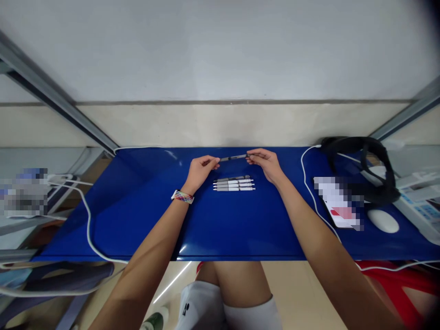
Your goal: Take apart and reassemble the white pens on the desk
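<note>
Above the blue table (144,211) I hold a dark pen (234,158) level, one end in each hand. My left hand (200,170) pinches its left end and my right hand (266,164) pinches its right end. Just below the held pen, three white pens and one darker pen (234,183) lie side by side in a neat row on the table. A multicoloured band (182,196) circles my left wrist.
A white cable (87,220) loops over the table's left part. At the right lie a black strap or headset (364,160), a white mouse (382,220), a phone-like card and a white device (421,201). Metal frame bars slant at both sides.
</note>
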A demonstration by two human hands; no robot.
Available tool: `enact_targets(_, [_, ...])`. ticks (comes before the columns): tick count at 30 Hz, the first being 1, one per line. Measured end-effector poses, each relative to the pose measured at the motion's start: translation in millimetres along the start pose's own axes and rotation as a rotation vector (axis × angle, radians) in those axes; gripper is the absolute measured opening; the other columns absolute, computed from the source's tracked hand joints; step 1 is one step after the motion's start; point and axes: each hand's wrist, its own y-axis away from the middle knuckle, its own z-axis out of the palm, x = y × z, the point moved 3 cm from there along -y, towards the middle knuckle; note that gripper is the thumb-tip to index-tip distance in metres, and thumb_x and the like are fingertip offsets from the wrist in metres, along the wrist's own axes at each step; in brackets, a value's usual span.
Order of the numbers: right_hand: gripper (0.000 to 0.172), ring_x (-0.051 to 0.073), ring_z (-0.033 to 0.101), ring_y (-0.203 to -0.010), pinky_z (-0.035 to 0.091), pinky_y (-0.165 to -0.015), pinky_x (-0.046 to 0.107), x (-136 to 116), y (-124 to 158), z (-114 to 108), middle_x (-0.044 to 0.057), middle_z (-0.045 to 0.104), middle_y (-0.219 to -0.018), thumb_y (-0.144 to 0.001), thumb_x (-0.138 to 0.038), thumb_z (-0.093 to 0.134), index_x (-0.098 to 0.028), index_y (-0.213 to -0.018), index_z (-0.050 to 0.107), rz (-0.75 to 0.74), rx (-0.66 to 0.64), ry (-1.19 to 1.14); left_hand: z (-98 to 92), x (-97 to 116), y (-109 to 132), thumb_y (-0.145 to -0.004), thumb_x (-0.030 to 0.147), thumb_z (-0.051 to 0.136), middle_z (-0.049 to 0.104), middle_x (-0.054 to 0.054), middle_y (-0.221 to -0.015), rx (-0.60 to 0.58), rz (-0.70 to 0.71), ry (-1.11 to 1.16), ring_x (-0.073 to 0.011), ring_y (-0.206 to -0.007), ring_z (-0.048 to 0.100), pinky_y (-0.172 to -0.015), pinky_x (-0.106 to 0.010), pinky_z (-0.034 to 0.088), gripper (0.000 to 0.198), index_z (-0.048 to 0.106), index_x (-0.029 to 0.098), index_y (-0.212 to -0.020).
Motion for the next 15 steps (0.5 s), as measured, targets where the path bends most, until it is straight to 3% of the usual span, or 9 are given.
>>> enact_targets(7, [0.037,0.023,0.079,-0.084,0.063,-0.084,0.04,-4.2,2.2,2.3,0.004,0.085,-0.09,-0.071,-0.049,0.1,-0.027,-0.098,0.09,-0.012,-0.034,0.05,-1.5,5.9,1.2,-0.1,0.068,0.068,0.067,-0.003,-0.059,0.017,0.024,-0.111,-0.0144,-0.057,0.061,-0.064,-0.029,0.049,0.061,0.074,0.019,-0.064])
enact_targets(15, [0.037,0.023,0.08,-0.088,0.062,-0.084,0.038,-6.1,2.7,4.0,0.005,0.087,-0.091,-0.073,-0.05,0.101,-0.027,-0.1,0.09,0.031,-0.056,0.003,-1.3,4.8,0.4,-0.095,0.066,0.075,0.074,-0.005,-0.067,0.014,0.018,-0.065,-0.0159,-0.062,0.066,-0.066,-0.029,0.053,0.054,0.079,0.018,-0.072])
